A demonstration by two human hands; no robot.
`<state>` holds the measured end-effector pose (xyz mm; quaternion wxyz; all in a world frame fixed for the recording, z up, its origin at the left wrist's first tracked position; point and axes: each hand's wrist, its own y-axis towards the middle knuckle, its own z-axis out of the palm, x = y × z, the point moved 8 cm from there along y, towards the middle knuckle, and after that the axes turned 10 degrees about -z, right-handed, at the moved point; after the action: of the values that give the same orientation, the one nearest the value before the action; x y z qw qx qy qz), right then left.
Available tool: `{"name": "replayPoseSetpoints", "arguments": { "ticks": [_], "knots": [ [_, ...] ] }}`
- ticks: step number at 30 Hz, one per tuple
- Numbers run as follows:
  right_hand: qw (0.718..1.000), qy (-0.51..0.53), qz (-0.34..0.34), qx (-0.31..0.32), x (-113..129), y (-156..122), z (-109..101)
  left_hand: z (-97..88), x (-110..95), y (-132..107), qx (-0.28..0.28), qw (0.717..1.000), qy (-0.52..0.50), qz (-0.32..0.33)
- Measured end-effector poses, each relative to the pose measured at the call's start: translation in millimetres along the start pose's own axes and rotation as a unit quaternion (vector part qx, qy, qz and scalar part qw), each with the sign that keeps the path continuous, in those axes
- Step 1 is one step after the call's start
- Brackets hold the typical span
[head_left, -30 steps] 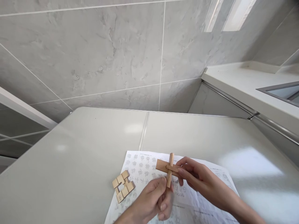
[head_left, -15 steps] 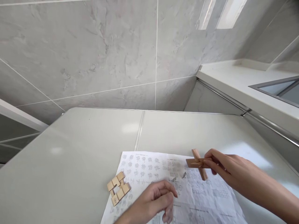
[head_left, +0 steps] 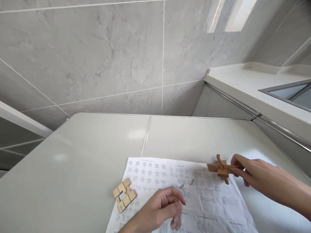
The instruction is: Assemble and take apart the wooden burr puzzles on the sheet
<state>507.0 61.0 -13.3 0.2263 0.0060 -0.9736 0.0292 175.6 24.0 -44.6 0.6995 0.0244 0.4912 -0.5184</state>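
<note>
Between the thumb and fingers of my right hand (head_left: pixel 247 170) is one end of a wooden burr puzzle (head_left: pixel 222 171), made of crossed interlocking sticks. The puzzle is at the upper right edge of a printed paper sheet (head_left: pixel 196 207). Over the lower middle of the sheet, my left hand (head_left: pixel 167 207) has loosely curled, separated fingers and nothing visible in it. To its left, a flat wooden block puzzle (head_left: pixel 125 197) with a gap in its middle lies partly on the sheet's left edge.
Small drawings and lines of text cover the creased sheet. Beneath it is a glossy white table (head_left: pixel 97 152) with a seam across it. Grey marbled tiles (head_left: pixel 121 55) lie beyond the table, and a white ledge (head_left: pixel 245 81) runs along the right.
My right hand has moved right with the burr puzzle and turned it, so its blocky crossing shows more clearly. My left hand and the flat puzzle look nearly unchanged.
</note>
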Motion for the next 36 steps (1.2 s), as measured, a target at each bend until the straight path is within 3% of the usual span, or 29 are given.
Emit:
{"name": "replayPoseSetpoints", "arguments": {
  "ticks": [2,4,7,10,12,14,18,23,25,27,30,36],
  "knots": [
    [0.996,-0.007,0.01,0.085,1,0,9,0.4,-1,1,-0.003,1.0,0.006,0.002],
    [0.992,-0.018,0.015,0.12,3,0,10,0.9,-3,1,-0.003,1.0,0.012,0.002],
    [0.994,-0.038,0.009,0.098,7,0,-1,5.5,-6,-4,0.003,0.999,0.038,-0.001],
    [0.997,-0.063,-0.009,0.042,14,1,-17,14.2,-14,-17,-0.012,0.989,0.15,0.0],
    [0.996,-0.083,-0.041,-0.016,28,0,-32,12.7,-25,-29,-0.092,0.942,0.323,0.018],
    [0.989,-0.089,-0.087,-0.08,50,-3,-47,10.0,-41,-45,-0.175,0.868,0.458,0.074],
    [0.98,-0.08,-0.157,-0.096,98,-14,-55,-3.8,-64,-83,-0.307,0.714,0.59,0.218],
    [0.961,-0.039,-0.265,-0.073,138,-25,-41,-63.0,-50,-123,-0.477,0.622,0.603,0.15],
    [0.952,-0.044,-0.292,-0.085,145,-27,-36,-77.7,-40,-134,-0.51,0.594,0.608,0.132],
    [0.947,-0.059,-0.304,-0.086,149,-28,-32,-84.8,-31,-140,-0.517,0.584,0.61,0.135],
    [0.944,-0.081,-0.31,-0.076,156,-29,-26,-90.5,-24,-144,-0.523,0.591,0.598,0.14],
    [0.927,-0.098,-0.35,-0.089,169,-37,-21,-92.2,-25,-146,-0.516,0.605,0.586,0.153]
  ]
}}
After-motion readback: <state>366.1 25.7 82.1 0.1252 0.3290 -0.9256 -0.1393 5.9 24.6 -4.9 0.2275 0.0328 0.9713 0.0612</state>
